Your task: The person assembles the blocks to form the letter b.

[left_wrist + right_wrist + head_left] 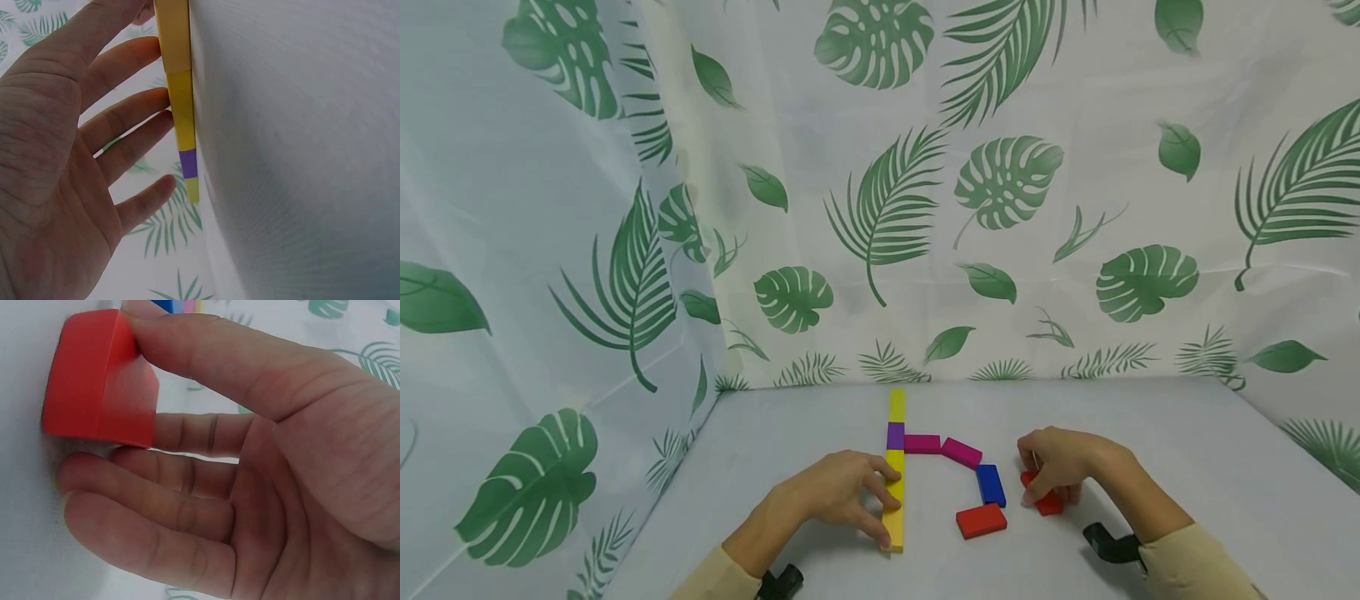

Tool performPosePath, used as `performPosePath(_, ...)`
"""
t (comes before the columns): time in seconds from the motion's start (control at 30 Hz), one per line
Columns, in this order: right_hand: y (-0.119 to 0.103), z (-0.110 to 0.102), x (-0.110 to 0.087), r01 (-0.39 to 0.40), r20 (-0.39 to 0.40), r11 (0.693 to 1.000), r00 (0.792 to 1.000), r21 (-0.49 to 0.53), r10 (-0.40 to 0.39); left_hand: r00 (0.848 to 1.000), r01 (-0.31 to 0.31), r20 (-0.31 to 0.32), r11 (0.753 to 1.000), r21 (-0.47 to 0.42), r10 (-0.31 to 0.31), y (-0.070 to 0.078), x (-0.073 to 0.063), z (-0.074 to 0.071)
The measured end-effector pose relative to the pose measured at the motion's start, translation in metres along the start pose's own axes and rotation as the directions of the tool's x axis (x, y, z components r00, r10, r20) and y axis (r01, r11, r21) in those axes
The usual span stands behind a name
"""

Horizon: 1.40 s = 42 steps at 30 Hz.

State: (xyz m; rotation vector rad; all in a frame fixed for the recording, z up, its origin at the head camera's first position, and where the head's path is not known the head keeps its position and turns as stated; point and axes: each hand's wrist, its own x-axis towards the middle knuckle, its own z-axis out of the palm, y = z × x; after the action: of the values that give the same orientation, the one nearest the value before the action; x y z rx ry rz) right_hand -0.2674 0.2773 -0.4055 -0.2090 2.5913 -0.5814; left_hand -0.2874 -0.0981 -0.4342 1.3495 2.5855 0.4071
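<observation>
My left hand rests its fingertips along the left side of a straight column of blocks. In that column are yellow blocks, a purple block and a yellow-green block at the far end. In the left wrist view the fingers are spread and fairly straight against the yellow side. My right hand holds a red block between thumb and fingers, low at the table. To its left lie a second red block, a blue block and two magenta blocks, forming a curve from the purple block.
A white table surface lies under the blocks. White leaf-patterned cloth hangs behind and along the left side. Black wrist mounts sit below both forearms, near the table.
</observation>
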Motion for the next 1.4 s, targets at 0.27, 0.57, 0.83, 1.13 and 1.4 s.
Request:
performPosePath(0.27, 0.001, -0.001, 0.004, 0.016, -0.004, 1.000, 1.000, 0.017, -0.016, 1.000, 0.009, 0.000, 1.000, 0.001, -0.009, 0.000, 0.000, -0.001)
performPosePath(0.57, -0.001, -0.006, 0.003, 0.132, -0.118, 0.991, 0.984, -0.031, -0.134, 1.000, -0.001, 0.003, 1.000, -0.001, 0.001, 0.001, 0.000, -0.002)
performPosePath(0.83, -0.008, -0.009, 0.004, 0.357, -0.229, 0.934, 0.907, -0.026, -0.353, 1.000, -0.003, 0.002, 1.000, 0.008, 0.003, 0.000, 0.000, -0.001)
performPosePath(1.13, -0.022, -0.001, 0.009, 0.493, -0.269, 0.869, 0.833, -0.033, -0.483, 1.000, -0.002, 0.005, 1.000, 0.014, 0.002, 0.001, 0.000, -0.002)
performPosePath(1.4, -0.033, 0.010, 0.014, 0.511, -0.274, 0.859, 0.826, -0.005, -0.493, 1.000, -0.018, -0.002, 1.000, 0.026, 0.018, 0.000, 0.000, -0.001)
